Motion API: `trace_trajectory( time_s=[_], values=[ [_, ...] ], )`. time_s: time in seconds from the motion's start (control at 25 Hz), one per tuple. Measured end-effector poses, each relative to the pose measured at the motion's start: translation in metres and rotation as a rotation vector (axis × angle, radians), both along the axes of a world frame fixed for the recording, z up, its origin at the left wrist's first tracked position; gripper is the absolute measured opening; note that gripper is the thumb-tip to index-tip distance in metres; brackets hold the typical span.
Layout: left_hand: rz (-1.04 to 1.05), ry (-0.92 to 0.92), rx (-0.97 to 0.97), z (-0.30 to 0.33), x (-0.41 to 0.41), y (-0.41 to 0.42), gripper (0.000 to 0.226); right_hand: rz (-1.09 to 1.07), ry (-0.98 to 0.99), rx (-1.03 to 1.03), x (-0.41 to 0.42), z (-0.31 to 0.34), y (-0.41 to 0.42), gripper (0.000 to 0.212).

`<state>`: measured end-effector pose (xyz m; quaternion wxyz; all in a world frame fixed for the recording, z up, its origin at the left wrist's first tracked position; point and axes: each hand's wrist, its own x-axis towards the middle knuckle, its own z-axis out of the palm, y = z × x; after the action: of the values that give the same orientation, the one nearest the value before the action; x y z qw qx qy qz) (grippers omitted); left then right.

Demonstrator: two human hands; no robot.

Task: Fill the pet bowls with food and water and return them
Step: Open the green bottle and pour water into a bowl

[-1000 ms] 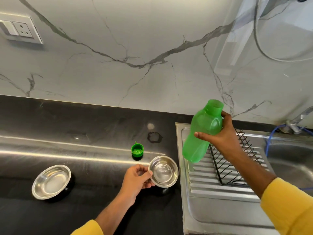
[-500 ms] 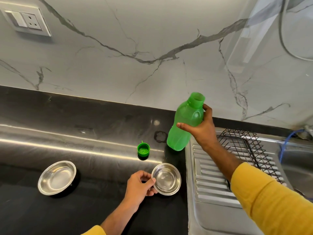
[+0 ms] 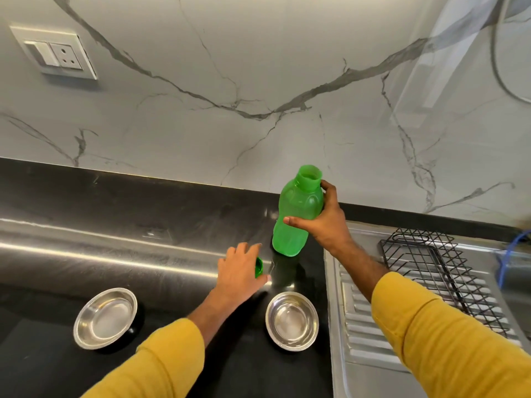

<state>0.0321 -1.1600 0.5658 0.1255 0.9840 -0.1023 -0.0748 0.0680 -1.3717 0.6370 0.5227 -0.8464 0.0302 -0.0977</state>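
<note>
Left bowl sits alone at about 8 o'clock on the black counter, nothing in it that I can make out. Left hand is over the green cap near centre, fingers curling round it (probably to recap). Right bowl at 6 o'clock looks shiny, maybe watered. Right hand wraps the open green bottle at 1 o'clock, upright so nothing spills, beside the drainboard.

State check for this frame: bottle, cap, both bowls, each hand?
Green bottle: uncapped, upright, held by right hand.
Green cap: off the bottle, under left hand; grip unclear.
Left bowl: no food visible.
Right bowl: on counter, untouched.
</note>
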Motion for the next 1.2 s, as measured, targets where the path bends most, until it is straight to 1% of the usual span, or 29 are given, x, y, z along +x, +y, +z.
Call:
trace_trajectory(
  time_s=[0.04, 0.12, 0.16, 0.2, 0.24, 0.28, 0.32, 0.4, 0.44, 0.48, 0.52, 0.6, 0.64, 0.72, 0.84, 0.92, 1.04, 1.2],
  values=[
    [-0.063, 0.044, 0.094, 0.0, 0.009, -0.006, 0.075, 0.023, 0.012, -0.013, 0.001, 0.001, -0.001, 0.11],
    [-0.155, 0.091, 0.224, -0.004, 0.021, -0.012, 0.062, 0.059, 0.032, -0.033, 0.003, 0.004, -0.002, 0.11],
    [-0.17, 0.099, 0.238, -0.005, 0.026, -0.011, 0.054, 0.07, 0.041, -0.042, 0.004, 0.005, -0.002, 0.11],
    [-0.163, 0.098, 0.198, -0.004, 0.032, -0.009, 0.047, 0.079, 0.048, -0.05, 0.004, 0.006, -0.002, 0.11],
    [-0.126, 0.085, 0.095, 0.0, 0.04, -0.005, 0.043, 0.086, 0.052, -0.055, 0.004, 0.006, -0.001, 0.11],
    [-0.053, 0.049, -0.089, 0.01, 0.047, -0.001, 0.042, 0.089, 0.056, -0.057, 0.004, 0.006, -0.001, 0.11],
    [0.037, -0.007, -0.318, 0.025, 0.053, 0.003, 0.044, 0.093, 0.059, -0.06, 0.004, 0.006, 0.0, 0.111],
    [0.136, -0.23, -0.772, 0.068, 0.065, 0.001, 0.049, 0.098, 0.064, -0.071, 0.003, 0.007, 0.001, 0.111],
    [0.132, -0.345, -0.926, 0.094, 0.069, -0.005, 0.048, 0.1, 0.067, -0.073, 0.002, 0.008, 0.002, 0.111],
    [0.103, -0.435, -1.025, 0.12, 0.07, -0.013, 0.046, 0.103, 0.073, -0.071, 0.002, 0.009, 0.002, 0.11],
    [0.06, -0.498, -1.082, 0.142, 0.071, -0.025, 0.043, 0.105, 0.08, -0.067, 0.001, 0.01, 0.003, 0.11],
    [-0.017, -0.526, -1.158, 0.167, 0.073, -0.048, 0.044, 0.105, 0.096, -0.065, 0.0, 0.013, 0.003, 0.109],
    [-0.045, -0.497, -1.173, 0.167, 0.076, -0.056, 0.048, 0.106, 0.105, -0.07, 0.0, 0.014, 0.004, 0.108],
    [-0.093, -0.423, -1.133, 0.154, 0.082, -0.064, 0.055, 0.101, 0.121, -0.079, -0.001, 0.015, 0.005, 0.109],
    [-0.168, -0.34, -1.046, 0.133, 0.087, -0.064, 0.056, 0.086, 0.149, -0.062, -0.001, 0.016, 0.006, 0.109],
    [-0.239, -0.325, -0.998, 0.134, 0.086, -0.061, 0.051, 0.085, 0.152, -0.062, -0.002, 0.016, 0.007, 0.108],
    [-0.372, -0.336, -0.865, 0.134, 0.09, -0.051, 0.042, 0.083, 0.164, -0.058, -0.001, 0.016, 0.008, 0.108],
    [-0.417, -0.353, -0.787, 0.125, 0.09, -0.046, 0.038, 0.092, 0.172, -0.065, -0.001, 0.018, 0.006, 0.107]
  ],
)
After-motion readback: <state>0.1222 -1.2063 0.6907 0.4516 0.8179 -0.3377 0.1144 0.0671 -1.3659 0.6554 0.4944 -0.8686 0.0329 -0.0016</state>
